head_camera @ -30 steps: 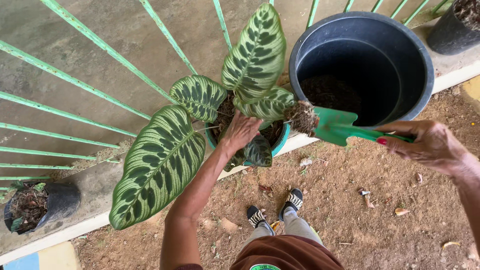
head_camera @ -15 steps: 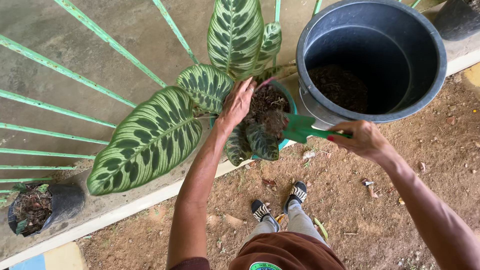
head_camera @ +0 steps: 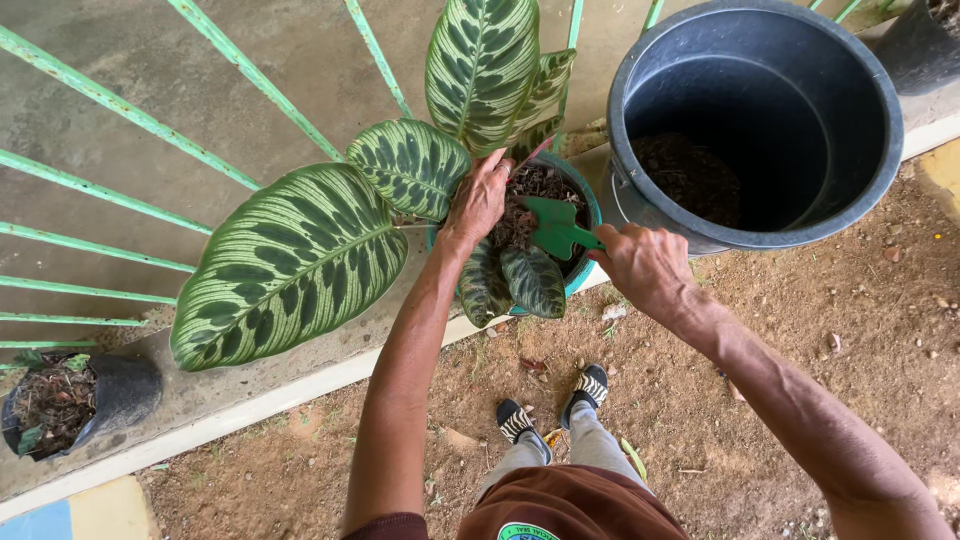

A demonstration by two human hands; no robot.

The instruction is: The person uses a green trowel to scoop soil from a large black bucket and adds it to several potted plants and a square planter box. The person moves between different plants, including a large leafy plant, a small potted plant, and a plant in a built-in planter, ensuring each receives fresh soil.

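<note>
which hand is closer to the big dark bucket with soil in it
Right. The right hand holds the green trowel just below the bucket's near rim; the left hand rests in the plant pot, farther left.

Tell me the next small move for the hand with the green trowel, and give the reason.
Probably tip the green trowel so its load drops into the teal pot. The right hand holds the blade over the pot's soil, beside the plant base, while the left hand presses the leaves aside, leaving that spot open.
</note>
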